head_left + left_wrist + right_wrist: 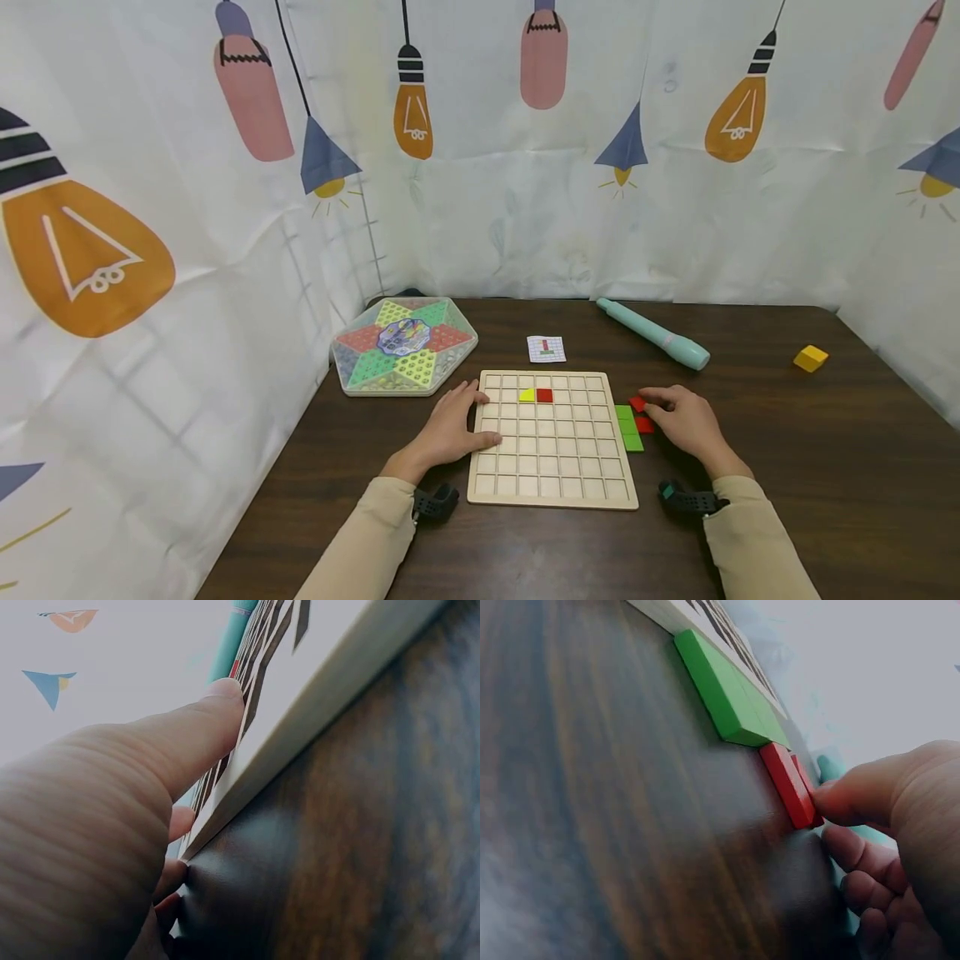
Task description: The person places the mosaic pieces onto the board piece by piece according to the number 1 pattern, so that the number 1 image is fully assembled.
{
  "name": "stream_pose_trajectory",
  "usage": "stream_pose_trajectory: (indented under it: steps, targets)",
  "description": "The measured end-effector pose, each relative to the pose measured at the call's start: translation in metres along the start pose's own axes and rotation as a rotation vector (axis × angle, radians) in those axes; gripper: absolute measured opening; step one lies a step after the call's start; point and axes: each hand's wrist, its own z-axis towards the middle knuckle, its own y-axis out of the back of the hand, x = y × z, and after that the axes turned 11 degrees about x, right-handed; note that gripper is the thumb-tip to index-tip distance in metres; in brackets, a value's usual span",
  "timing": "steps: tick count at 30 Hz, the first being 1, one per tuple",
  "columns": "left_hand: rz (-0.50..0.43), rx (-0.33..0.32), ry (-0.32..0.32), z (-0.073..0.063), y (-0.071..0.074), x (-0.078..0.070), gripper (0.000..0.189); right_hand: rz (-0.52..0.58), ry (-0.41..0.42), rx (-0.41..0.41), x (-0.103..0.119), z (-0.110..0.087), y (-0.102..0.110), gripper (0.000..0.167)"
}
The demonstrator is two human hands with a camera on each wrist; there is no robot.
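A pale wooden grid board (536, 450) lies on the dark table, with a yellow triangular piece (527, 396) and a red square tile (544, 396) side by side in its upper cells. My left hand (448, 427) rests on the board's left edge; its thumb (206, 724) lies over the rim. At the right side, my right hand (686, 422) pinches a red tile (637, 404) between thumb and index finger. Another red tile (644, 426) lies just below it. Green tiles (724, 694) sit together along the board's right edge.
Behind the board lies a small printed card (546, 349) with a coloured grid pattern. A hexagonal game box (405, 346) stands at back left. A mint-green tube-shaped object (652, 333) lies at back right, and a yellow block (811, 358) farther right.
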Motion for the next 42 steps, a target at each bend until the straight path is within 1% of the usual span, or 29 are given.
stream_pose_trajectory:
  steps: [4, 8, 11, 14, 22, 28, 32, 36, 42]
  targets:
    - [-0.011, 0.002, 0.001, -0.0007, 0.0001, -0.001, 0.061, -0.011, 0.01, 0.03, -0.0001, 0.0005, 0.0005, 0.034]
    - [-0.018, -0.004, -0.002, -0.001, 0.0004, -0.0016, 0.06, -0.011, 0.029, 0.052, -0.0006, 0.0002, 0.0005, 0.032]
    - [-0.017, -0.007, -0.001, -0.0008, 0.0005, -0.0017, 0.06, -0.009, 0.028, 0.055, -0.0018, 0.0004, 0.0007, 0.031]
    - [-0.016, -0.005, 0.002, -0.0008, 0.0005, -0.001, 0.061, -0.013, 0.022, 0.047, -0.0021, 0.001, 0.002, 0.031]
    - [-0.016, -0.004, 0.0, -0.0002, -0.0003, 0.0, 0.06, 0.001, -0.025, 0.028, -0.0013, -0.0018, 0.0062, 0.033]
    - [-0.007, 0.0, 0.008, 0.0005, -0.0012, 0.0011, 0.06, 0.004, -0.028, 0.029, -0.002, -0.002, 0.0071, 0.028]
    - [-0.014, 0.0, 0.006, -0.0003, -0.0009, 0.0008, 0.06, -0.019, -0.022, 0.027, -0.0013, -0.0023, 0.0066, 0.026]
    - [-0.021, -0.003, -0.001, -0.0011, -0.0003, 0.0003, 0.059, -0.041, -0.021, -0.005, -0.0007, -0.0023, 0.0062, 0.027]
    - [-0.004, 0.003, 0.013, 0.0001, -0.0005, 0.0006, 0.059, -0.054, -0.014, -0.05, -0.0013, -0.0016, 0.0064, 0.029]
